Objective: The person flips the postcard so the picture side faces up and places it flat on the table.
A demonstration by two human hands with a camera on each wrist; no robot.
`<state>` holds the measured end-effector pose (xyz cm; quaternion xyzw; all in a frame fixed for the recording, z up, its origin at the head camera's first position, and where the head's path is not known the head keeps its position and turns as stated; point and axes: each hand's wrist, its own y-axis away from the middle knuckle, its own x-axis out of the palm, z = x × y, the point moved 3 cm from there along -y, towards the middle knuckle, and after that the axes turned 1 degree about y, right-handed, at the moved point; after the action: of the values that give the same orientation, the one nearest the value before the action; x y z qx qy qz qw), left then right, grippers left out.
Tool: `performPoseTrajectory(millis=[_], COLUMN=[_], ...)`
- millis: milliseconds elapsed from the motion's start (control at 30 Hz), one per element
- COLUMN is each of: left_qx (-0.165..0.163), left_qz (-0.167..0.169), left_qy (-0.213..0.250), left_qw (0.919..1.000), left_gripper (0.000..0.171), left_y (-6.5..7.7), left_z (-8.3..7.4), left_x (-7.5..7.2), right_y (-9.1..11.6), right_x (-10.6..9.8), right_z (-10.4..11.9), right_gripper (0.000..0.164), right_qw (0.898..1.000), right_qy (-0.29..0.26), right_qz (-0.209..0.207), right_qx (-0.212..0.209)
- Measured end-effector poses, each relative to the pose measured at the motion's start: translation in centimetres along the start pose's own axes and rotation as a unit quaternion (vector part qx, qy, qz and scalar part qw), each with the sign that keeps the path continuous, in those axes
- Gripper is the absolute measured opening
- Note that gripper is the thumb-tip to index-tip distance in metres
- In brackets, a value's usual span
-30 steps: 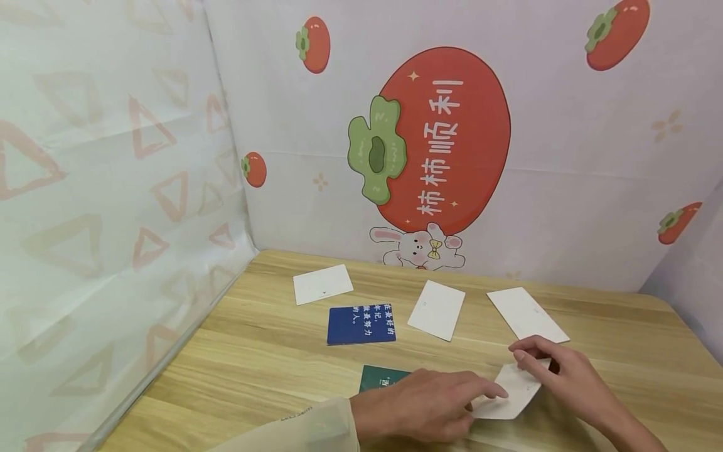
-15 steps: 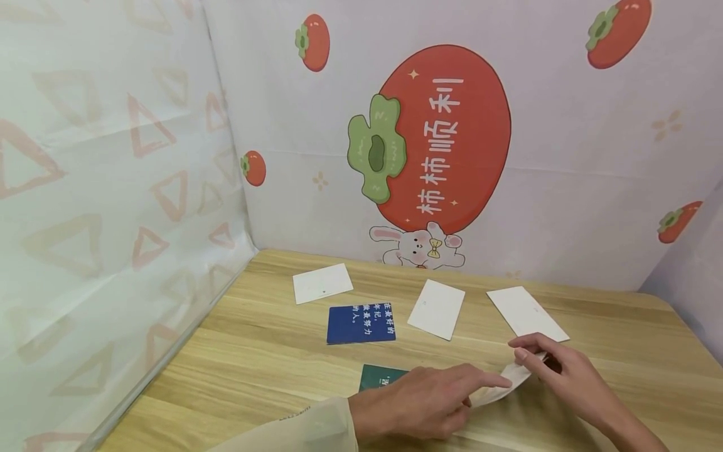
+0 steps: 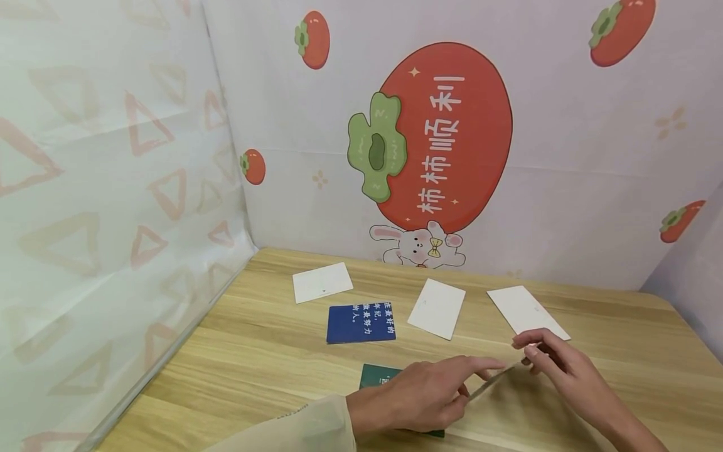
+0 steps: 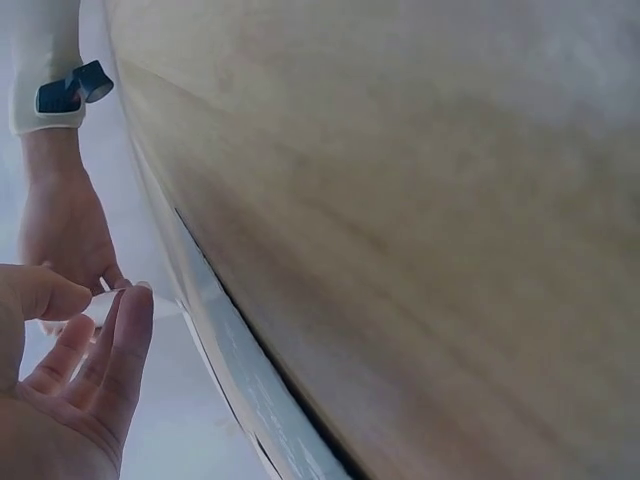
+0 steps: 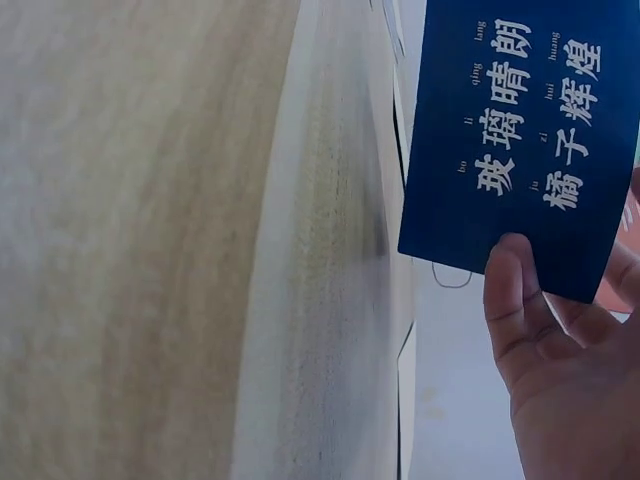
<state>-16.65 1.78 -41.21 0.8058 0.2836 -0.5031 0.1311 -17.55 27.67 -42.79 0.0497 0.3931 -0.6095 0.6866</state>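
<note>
In the head view a thin card [image 3: 497, 379] stands tilted, almost edge-on, between both hands. The right wrist view gives its dark blue face with white Chinese characters, while the left wrist view catches a pale strip of the card [image 4: 104, 304]. My right hand [image 3: 570, 376] pinches the card's right end between thumb and fingers. At the opposite end, my left hand [image 3: 415, 394] grips it, index finger stretched along the top. Beneath the left hand lies a green card [image 3: 377, 375], mostly covered by that hand and wrist.
On the wooden table [image 3: 237, 351] lie a blue card [image 3: 353, 324] with white writing and three white cards: back left [image 3: 322, 284], middle [image 3: 436, 309] and right [image 3: 522, 307]. A printed cloth [image 3: 553, 220] rises behind the table, another sheet [image 3: 113, 251] at left.
The card has turned from its white face up to almost edge-on. Both hands keep hold of it; the left index finger has risen, and more of the green card shows below the left hand.
</note>
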Motion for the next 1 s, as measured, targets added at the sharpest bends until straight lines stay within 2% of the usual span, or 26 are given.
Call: performPoseTrajectory(millis=[167, 433, 633, 1000], left_qx=[-0.012, 0.006, 0.006, -0.011], left_qz=[-0.003, -0.025, -0.025, -0.017], left_qy=[0.025, 0.041, 0.050, 0.071], left_qw=[0.9996, 0.9988, 0.9984, 0.9972], left_gripper=[0.081, 0.081, 0.082, 0.077], left_y=[0.2, 0.7, 0.9, 1.0], left_z=[0.1, 0.3, 0.5, 0.6], left_x=[-0.3, -0.6, -0.6, -0.6], right_y=[0.1, -0.1, -0.1, 0.0], right_x=[-0.2, -0.2, -0.1, 0.0], right_z=[0.2, -0.2, 0.0, -0.3], right_gripper=[0.025, 0.021, 0.026, 0.037], right_qw=[1.000, 0.996, 0.996, 0.994], right_qy=[0.009, 0.072, 0.066, 0.071], right_qz=[-0.005, -0.041, -0.057, -0.071], right_qx=[-0.007, 0.029, 0.009, 0.052])
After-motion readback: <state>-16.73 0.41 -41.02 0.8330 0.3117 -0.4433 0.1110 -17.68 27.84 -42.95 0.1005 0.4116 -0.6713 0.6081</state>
